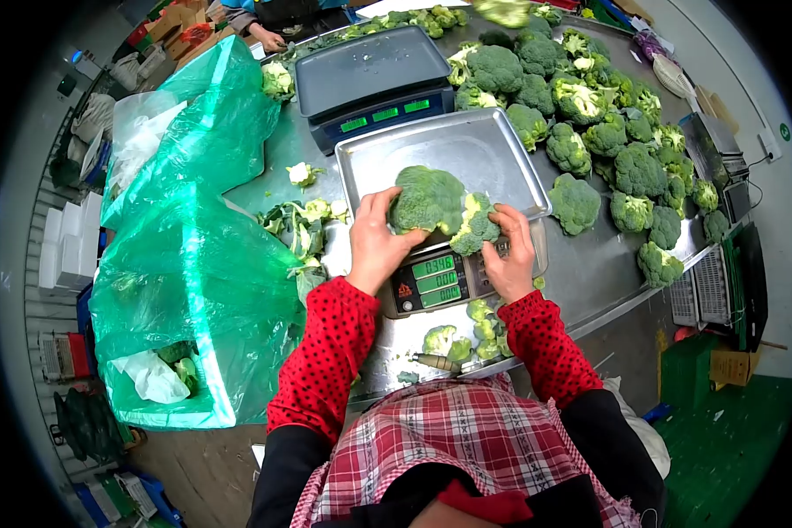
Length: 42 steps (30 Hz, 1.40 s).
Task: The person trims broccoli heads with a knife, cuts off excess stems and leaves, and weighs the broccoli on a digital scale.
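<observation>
We cannot see under the domed green broccoli head [427,198] in the left hand [377,242]. Near eleven o'clock, the top edge crops a dark-clothed co-worker [295,16]; near one, a pale-green broccoli piece [503,11] blurs. At six, the bottom edge crops a red-and-white plaid cloth apron [466,422].

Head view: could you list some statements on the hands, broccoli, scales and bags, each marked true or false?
1. The left hand touches the larger broccoli. True.
2. The right hand lies flat on the apron. False: it is at the smaller broccoli.
3. The metal-pan scale has lit green displays. True.
4. The green bags stand right of the scales. False: they are at the picture's left.
5. The dark-topped scale is heaped with broccoli. False: its tray holds none.
</observation>
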### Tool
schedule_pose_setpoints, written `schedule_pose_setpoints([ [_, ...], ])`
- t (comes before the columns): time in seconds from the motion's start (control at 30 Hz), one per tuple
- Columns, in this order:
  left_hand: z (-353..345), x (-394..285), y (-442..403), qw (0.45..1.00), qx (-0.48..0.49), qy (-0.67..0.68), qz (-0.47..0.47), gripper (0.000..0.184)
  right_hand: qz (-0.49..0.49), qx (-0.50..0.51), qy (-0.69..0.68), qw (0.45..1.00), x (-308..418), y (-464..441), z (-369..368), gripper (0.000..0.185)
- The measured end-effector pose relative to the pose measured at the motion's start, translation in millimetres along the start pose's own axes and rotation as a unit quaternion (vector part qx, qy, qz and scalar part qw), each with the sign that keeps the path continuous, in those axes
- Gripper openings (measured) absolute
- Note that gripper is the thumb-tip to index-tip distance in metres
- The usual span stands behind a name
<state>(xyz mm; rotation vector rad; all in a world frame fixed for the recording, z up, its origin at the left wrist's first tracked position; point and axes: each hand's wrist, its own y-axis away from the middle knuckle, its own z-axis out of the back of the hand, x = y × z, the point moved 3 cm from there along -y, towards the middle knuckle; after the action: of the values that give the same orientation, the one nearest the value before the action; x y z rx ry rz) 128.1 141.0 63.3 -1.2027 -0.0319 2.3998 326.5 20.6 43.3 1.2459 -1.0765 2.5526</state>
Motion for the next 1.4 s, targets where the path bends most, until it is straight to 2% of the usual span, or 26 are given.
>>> schedule_pose_setpoints([
  [0.03, -4, -7, 6, 1.0, 0.004, 0.003, 0.003, 0.074, 0.016, -0.002, -0.003, 1.0, -2, 3, 1, 0.042],
  [0.13, 0, -22, 13, 0.999, -0.034, 0.004, 0.023, 0.079, -0.014, -0.015, 0.015, 1.0, -3, 6, 0, 0.041],
  [0.2, 10, -15, 2, 0.996, 0.052, -0.061, 0.046, 0.085, 0.002, -0.023, 0.034, 0.999, -2, -3, 0, 0.038],
  [0.23, 18, -20, -5, 0.991, 0.057, -0.117, 0.007, 0.089, 0.033, -0.018, 0.045, 0.998, -1, -7, -1, 0.038],
  [0.27, 18, -13, -12, 0.98, -0.013, -0.151, -0.129, 0.089, 0.065, -0.015, 0.055, 0.996, 1, -10, -3, 0.037],
  [0.33, 4, -3, -25, 0.993, 0.052, -0.013, -0.104, 0.088, 0.043, -0.007, 0.049, 0.998, 3, -11, -5, 0.039],
  [0.4, -1, 3, -33, 0.991, 0.041, -0.004, -0.126, 0.083, -0.02, -0.01, 0.025, 0.999, -4, -17, -8, 0.039],
  [0.47, -1, -7, -27, 0.995, 0.043, -0.048, 0.079, 0.079, 0.01, -0.014, 0.031, 0.999, -6, -17, -9, 0.04],
  [0.53, -4, -6, -18, 0.995, 0.017, -0.077, 0.056, 0.078, 0.02, -0.004, 0.048, 0.999, -2, -14, -11, 0.041],
  [0.6, -1, -3, -14, 0.999, 0.039, -0.035, 0.01, 0.08, 0.019, -0.011, 0.057, 0.998, -6, -16, -11, 0.041],
  [0.67, 4, 0, -14, 0.996, 0.072, -0.044, 0.013, 0.083, 0.037, -0.007, 0.05, 0.998, -6, -20, -10, 0.041],
  [0.7, 6, 0, -13, 0.996, 0.078, -0.045, -0.008, 0.085, -0.027, 0.001, 0.028, 0.999, -9, -22, -10, 0.042],
  [0.73, 7, -1, -13, 0.995, 0.084, -0.046, -0.029, 0.087, -0.027, 0.001, 0.027, 0.999, -7, -23, -10, 0.042],
  [0.87, 8, -6, -11, 0.991, 0.105, -0.078, -0.022, 0.094, -0.002, 0.009, 0.116, 0.993, -5, -36, -10, 0.041],
  [0.93, 9, -7, -10, 0.991, 0.107, -0.083, -0.024, 0.093, -0.118, 0.04, 0.112, 0.986, -17, -46, -4, 0.043],
  [0.97, 9, -7, -10, 0.99, 0.106, -0.09, -0.021, 0.093, -0.072, 0.032, 0.076, 0.994, -17, -51, 0, 0.042],
  [1.0, 9, -7, -11, 0.99, 0.104, -0.098, -0.018, 0.093, -0.071, 0.033, 0.075, 0.994, -13, -53, 0, 0.042],
  [1.07, 8, -7, -13, 0.99, 0.105, -0.092, -0.014, 0.095, 0.086, 0.054, 0.093, 0.991, 4, -52, -1, 0.041],
  [1.13, 5, -9, -14, 0.991, 0.105, -0.085, -0.011, 0.096, 0.063, 0.068, 0.075, 0.993, 3, -50, -2, 0.04],
  [1.23, -9, -23, 2, 0.987, 0.041, -0.152, -0.019, 0.099, 0.006, 0.04, 0.158, 0.987, 6, -40, -16, 0.041],
  [1.37, -10, -14, 10, 0.988, -0.002, -0.142, -0.053, 0.1, -0.004, 0.057, 0.168, 0.984, 9, -45, -17, 0.044],
  [1.4, -9, -16, 8, 0.988, -0.003, -0.142, -0.052, 0.1, 0.047, 0.036, 0.17, 0.984, 11, -46, -17, 0.045],
])
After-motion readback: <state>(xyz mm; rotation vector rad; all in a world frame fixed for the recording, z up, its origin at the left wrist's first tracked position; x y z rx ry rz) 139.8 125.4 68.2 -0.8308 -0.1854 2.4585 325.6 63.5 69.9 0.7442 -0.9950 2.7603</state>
